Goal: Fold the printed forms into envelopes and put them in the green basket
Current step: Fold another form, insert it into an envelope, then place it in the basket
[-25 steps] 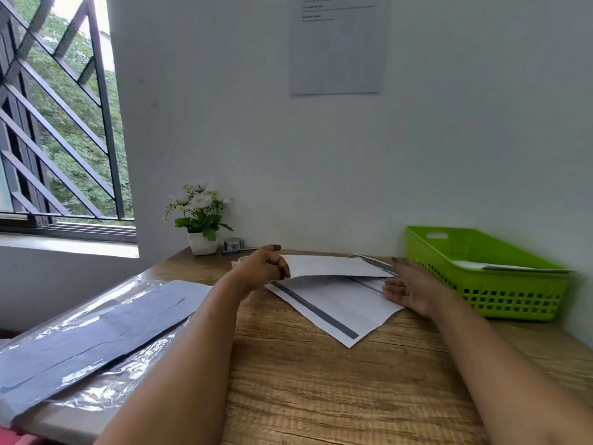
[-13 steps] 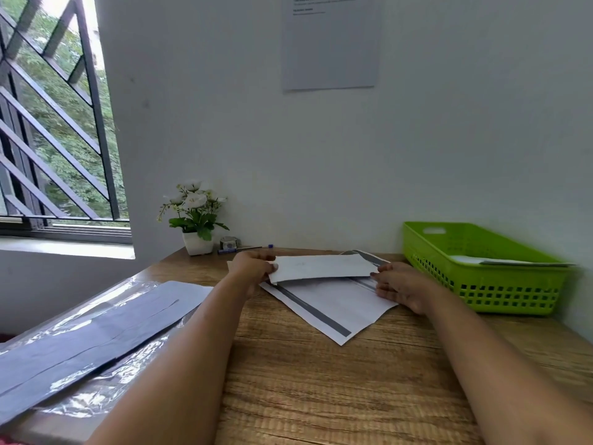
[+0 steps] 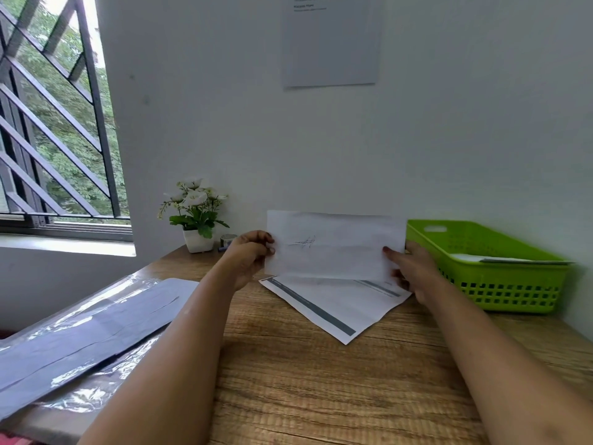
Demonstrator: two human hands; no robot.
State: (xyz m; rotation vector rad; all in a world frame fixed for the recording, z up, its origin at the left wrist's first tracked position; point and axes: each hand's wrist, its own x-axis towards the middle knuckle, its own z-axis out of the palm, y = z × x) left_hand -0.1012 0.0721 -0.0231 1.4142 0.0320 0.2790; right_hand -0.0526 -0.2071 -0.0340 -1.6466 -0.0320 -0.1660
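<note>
A white envelope (image 3: 337, 247) with a small scribble on its face stands upright above the wooden table, held at both short ends. My left hand (image 3: 248, 256) pinches its left edge and my right hand (image 3: 414, 273) grips its right edge. Under it a printed form (image 3: 333, 303) with dark grey bars lies flat on the table. The green basket (image 3: 500, 284) stands to the right against the wall, with white paper lying inside it.
A dark grey sheet pack in clear plastic (image 3: 83, 335) lies at the table's left edge. A small potted white flower (image 3: 195, 216) and a little jar (image 3: 228, 240) stand at the back by the wall. A paper notice (image 3: 330, 43) hangs on the wall.
Both hands have raised the envelope off the printed form, from lying nearly flat to standing upright and facing me. The form has stayed on the table.
</note>
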